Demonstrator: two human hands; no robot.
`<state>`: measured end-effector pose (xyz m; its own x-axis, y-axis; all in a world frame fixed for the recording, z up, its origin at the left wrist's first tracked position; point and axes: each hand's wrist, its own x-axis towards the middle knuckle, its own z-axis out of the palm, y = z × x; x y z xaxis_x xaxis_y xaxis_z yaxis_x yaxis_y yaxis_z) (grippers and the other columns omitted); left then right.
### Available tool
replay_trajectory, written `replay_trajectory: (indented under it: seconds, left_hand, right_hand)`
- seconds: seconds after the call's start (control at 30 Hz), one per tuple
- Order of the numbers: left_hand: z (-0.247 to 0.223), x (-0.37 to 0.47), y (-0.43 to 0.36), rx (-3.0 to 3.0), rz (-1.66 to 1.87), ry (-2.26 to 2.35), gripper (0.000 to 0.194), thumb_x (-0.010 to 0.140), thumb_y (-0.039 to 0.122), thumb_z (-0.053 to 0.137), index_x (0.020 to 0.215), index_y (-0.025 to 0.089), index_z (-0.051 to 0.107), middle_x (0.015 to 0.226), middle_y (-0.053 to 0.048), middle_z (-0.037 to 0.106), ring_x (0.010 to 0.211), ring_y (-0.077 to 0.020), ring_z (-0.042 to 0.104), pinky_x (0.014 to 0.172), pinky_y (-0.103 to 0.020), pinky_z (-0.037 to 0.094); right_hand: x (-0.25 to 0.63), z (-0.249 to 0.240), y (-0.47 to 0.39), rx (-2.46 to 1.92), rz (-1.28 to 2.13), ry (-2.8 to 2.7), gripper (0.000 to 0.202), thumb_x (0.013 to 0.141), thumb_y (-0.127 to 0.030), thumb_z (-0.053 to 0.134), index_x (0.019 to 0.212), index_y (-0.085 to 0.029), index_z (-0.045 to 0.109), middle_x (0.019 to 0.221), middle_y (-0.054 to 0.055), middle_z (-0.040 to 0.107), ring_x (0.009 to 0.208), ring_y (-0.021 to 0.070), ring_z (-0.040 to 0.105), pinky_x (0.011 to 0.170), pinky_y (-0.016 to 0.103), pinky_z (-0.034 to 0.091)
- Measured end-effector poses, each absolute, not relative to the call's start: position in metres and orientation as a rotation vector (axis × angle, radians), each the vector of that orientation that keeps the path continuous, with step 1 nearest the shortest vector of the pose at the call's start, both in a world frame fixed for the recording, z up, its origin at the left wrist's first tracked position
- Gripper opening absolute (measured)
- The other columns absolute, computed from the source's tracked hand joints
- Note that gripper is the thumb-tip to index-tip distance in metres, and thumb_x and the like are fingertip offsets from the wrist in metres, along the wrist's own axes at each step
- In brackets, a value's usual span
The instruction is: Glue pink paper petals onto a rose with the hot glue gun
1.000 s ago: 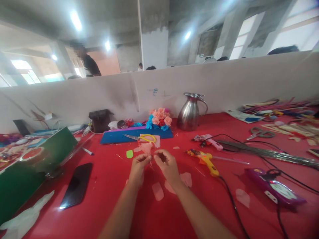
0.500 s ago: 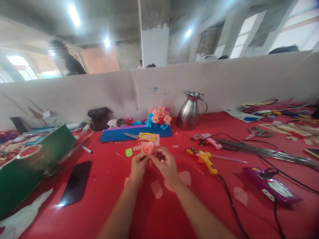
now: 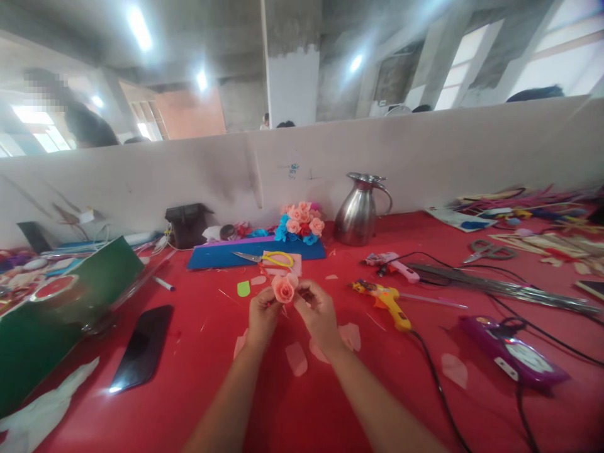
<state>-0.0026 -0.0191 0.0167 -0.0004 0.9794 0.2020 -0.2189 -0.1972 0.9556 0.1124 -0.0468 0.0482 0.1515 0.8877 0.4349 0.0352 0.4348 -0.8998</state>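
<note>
A pink paper rose (image 3: 284,287) is held up between my two hands, its bloom facing me. The fingers of my left hand (image 3: 263,318) pinch it from the left, low on the bloom. On the other side, my right hand (image 3: 321,314) has thumb and fingers closed at the rose's edge. Pink petal pieces (image 3: 296,358) lie on the red table below and beside my wrists. Just beyond the rose are yellow-handled scissors (image 3: 278,258) on a pink sheet, and a green petal-shaped piece (image 3: 243,289) lies to the left.
To the right lie a yellow glue gun (image 3: 394,308), a pink glue gun (image 3: 401,269) and a purple power box (image 3: 514,355) with cords. A steel jug (image 3: 357,211) stands behind, beside a paper-flower bunch (image 3: 302,221). A phone (image 3: 142,347) and green board (image 3: 42,321) are left.
The rose has turned to face me more and shifted slightly right and down. Both hands stay closed on it. In the background, a person has moved left.
</note>
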Motion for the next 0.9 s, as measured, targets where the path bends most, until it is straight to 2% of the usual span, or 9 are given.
replay_trajectory:
  seconds: [0.17,0.3,0.43,0.63,0.73,0.9]
  left_hand:
    - [0.0166,-0.0028,-0.0189,1.158,1.445,0.949,0.009,0.059,0.024,0.071,0.061,0.016,0.068,0.071,-0.003,0.065,0.079,-0.0201,0.057,0.077,-0.029,0.043]
    - [0.0136,-0.0031,-0.0167,1.196,1.48,0.961,0.007,0.061,0.023,0.069,0.063,0.017,0.069,0.071,-0.003,0.065,0.078,-0.0194,0.057,0.078,-0.029,0.043]
    - [0.0123,-0.0044,-0.0141,1.173,1.57,1.018,0.006,0.058,0.022,0.07,0.058,0.017,0.067,0.068,-0.002,0.063,0.077,-0.0197,0.056,0.075,-0.028,0.043]
    - [0.0116,-0.0078,-0.0142,1.24,1.622,1.143,0.003,0.06,0.022,0.069,0.062,0.02,0.07,0.062,0.001,0.059,0.068,-0.0156,0.052,0.065,-0.023,0.04]
    - [0.0105,-0.0078,-0.0141,1.188,1.599,1.148,0.006,0.062,0.025,0.069,0.063,0.019,0.07,0.06,0.002,0.057,0.063,-0.013,0.049,0.062,-0.022,0.039]
    - [0.0177,-0.0051,-0.0163,0.984,1.488,1.081,0.018,0.057,0.028,0.073,0.07,0.016,0.072,0.065,-0.001,0.063,0.064,-0.0127,0.051,0.064,-0.023,0.04]
  right_hand:
    - [0.1137,0.0417,-0.0461,-0.907,0.81,-1.308,0.005,0.077,-0.025,0.053,0.076,-0.02,0.053,0.069,-0.001,0.052,0.061,0.0121,0.048,0.056,0.024,0.039]
    - [0.1147,0.0435,-0.0493,-0.907,0.817,-1.328,0.012,0.08,-0.03,0.05,0.074,-0.02,0.051,0.066,-0.001,0.049,0.058,0.0109,0.044,0.054,0.023,0.037]
    - [0.1138,0.0494,-0.0533,-0.989,0.75,-1.356,0.018,0.08,-0.033,0.052,0.07,-0.02,0.049,0.064,-0.002,0.049,0.056,0.0105,0.044,0.051,0.023,0.035]
    - [0.1129,0.0504,-0.0522,-1.063,0.654,-1.377,0.011,0.077,-0.026,0.053,0.069,-0.019,0.051,0.062,-0.002,0.051,0.055,0.0103,0.044,0.05,0.022,0.034]
    - [0.1129,0.0487,-0.0509,-1.068,0.666,-1.371,0.008,0.075,-0.023,0.052,0.068,-0.02,0.051,0.062,-0.002,0.051,0.054,0.0103,0.045,0.05,0.022,0.034]
    - [0.1116,0.0454,-0.0499,-1.083,0.667,-1.381,0.009,0.076,-0.024,0.053,0.069,-0.02,0.054,0.063,-0.002,0.054,0.055,0.011,0.046,0.05,0.022,0.035]
